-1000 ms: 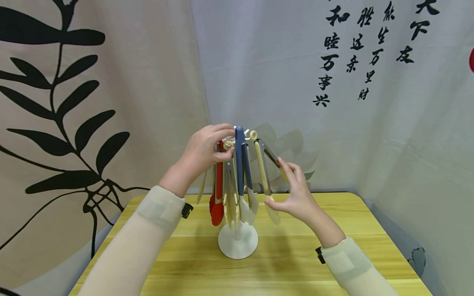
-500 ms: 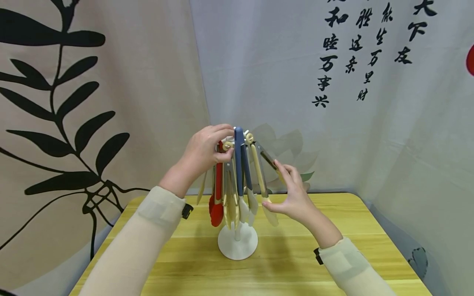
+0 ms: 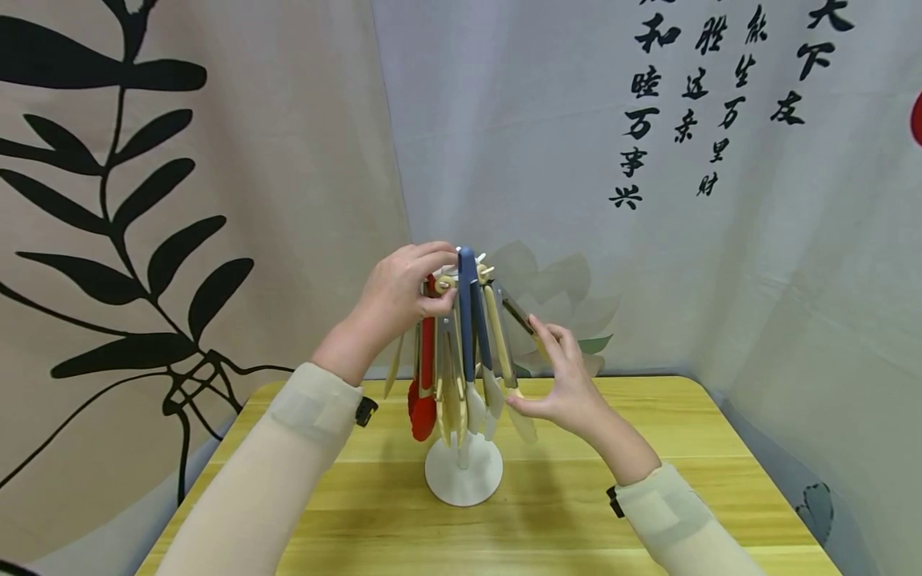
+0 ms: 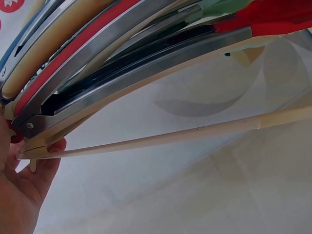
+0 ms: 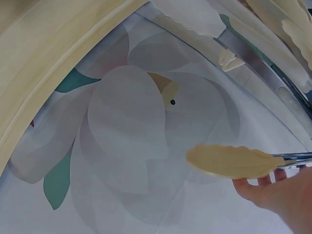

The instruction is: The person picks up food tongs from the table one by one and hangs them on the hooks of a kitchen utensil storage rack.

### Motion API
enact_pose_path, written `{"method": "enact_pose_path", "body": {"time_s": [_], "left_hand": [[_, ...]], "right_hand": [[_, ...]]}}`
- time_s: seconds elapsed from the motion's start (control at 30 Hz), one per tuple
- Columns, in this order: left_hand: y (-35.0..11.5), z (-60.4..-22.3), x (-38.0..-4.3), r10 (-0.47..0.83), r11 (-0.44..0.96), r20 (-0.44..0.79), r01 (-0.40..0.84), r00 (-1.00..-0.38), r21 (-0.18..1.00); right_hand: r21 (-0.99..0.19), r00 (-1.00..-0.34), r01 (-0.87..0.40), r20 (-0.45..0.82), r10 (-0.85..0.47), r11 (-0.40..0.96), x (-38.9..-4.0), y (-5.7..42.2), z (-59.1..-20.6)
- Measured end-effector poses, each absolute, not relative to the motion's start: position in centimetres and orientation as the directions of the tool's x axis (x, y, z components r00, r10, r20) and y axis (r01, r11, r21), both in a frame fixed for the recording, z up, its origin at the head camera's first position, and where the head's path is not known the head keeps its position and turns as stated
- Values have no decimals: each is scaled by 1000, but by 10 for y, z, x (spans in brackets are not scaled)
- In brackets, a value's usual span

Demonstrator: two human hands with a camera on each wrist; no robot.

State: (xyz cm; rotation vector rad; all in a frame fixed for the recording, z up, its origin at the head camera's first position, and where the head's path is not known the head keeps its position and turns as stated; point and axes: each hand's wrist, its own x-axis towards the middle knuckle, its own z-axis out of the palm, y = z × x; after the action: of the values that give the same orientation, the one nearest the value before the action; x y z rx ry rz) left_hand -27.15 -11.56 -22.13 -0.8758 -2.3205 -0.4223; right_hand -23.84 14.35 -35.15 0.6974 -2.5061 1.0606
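Observation:
My left hand (image 3: 399, 284) grips the top of a white hanging rack (image 3: 463, 476), with fingertips over the upper rim and thumb below. On the rack's right side, cream-handled tongs (image 3: 499, 332) hang with their ring by a hook and their arms spread. My right hand (image 3: 572, 392) holds them, fingers at the outer arm and thumb near the inner arm's head. A scalloped cream tong head (image 5: 231, 161) shows by those fingers in the right wrist view. Blue tongs (image 3: 467, 320) and red tongs (image 3: 425, 368) hang beside them. In the left wrist view, fingers (image 4: 46, 168) curl behind a tong end.
Several more tongs with cream or steel arms (image 4: 161, 68) crowd around the rack. Underneath is a light wooden table (image 3: 360, 496). A curtain (image 3: 504, 120) with printed leaves and characters hangs close behind the table.
My right hand has moved slightly left with the cream tongs, whose ring has moved from beside the rack onto its hook. The left hand keeps its place on the rack top.

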Motion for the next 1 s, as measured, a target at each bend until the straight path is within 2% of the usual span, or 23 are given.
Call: {"method": "enact_pose_path", "body": {"time_s": [0.63, 1.0], "left_hand": [[-118, -225, -272, 457, 708, 653, 692, -604, 143], [-120, -231, -273, 479, 676, 694, 730, -538, 100]], "right_hand": [[-588, -813, -578, 473, -339, 566, -240, 130, -366], [-636, -834, -550, 379, -401, 542, -242, 129, -370]]}}
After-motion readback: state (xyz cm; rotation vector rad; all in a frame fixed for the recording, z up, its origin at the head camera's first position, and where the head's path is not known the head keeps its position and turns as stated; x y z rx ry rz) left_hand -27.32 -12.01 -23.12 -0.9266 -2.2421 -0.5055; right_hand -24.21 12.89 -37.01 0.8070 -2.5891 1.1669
